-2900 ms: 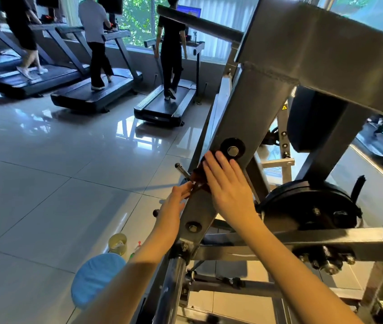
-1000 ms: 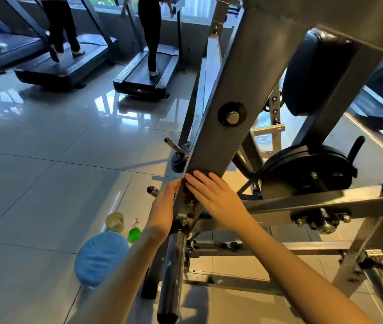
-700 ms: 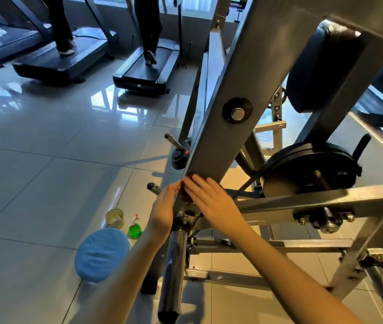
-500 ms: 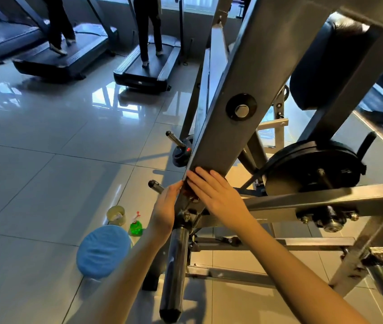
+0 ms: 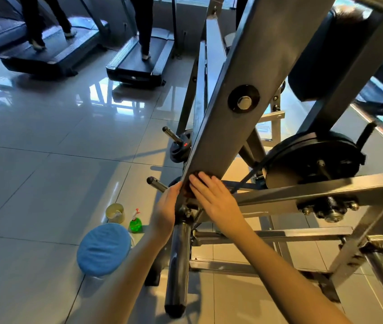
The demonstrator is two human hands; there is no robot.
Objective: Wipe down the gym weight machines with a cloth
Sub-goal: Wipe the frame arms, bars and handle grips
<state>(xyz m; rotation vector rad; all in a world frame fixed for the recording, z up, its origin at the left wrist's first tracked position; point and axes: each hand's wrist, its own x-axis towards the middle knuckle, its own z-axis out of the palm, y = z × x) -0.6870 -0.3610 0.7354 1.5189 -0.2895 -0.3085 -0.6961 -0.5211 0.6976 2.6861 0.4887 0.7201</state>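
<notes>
Near a green spray bottle (image 5: 135, 224), flat right fingers (image 5: 205, 184) press cloth (image 5: 187, 191) on the beam (image 5: 228, 136), which hides the left hand's (image 5: 166, 208) fingers

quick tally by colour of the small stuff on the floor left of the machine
blue: 1, round cushion
green: 1, spray bottle
pale yellow: 1, small round tub
total: 3
</notes>
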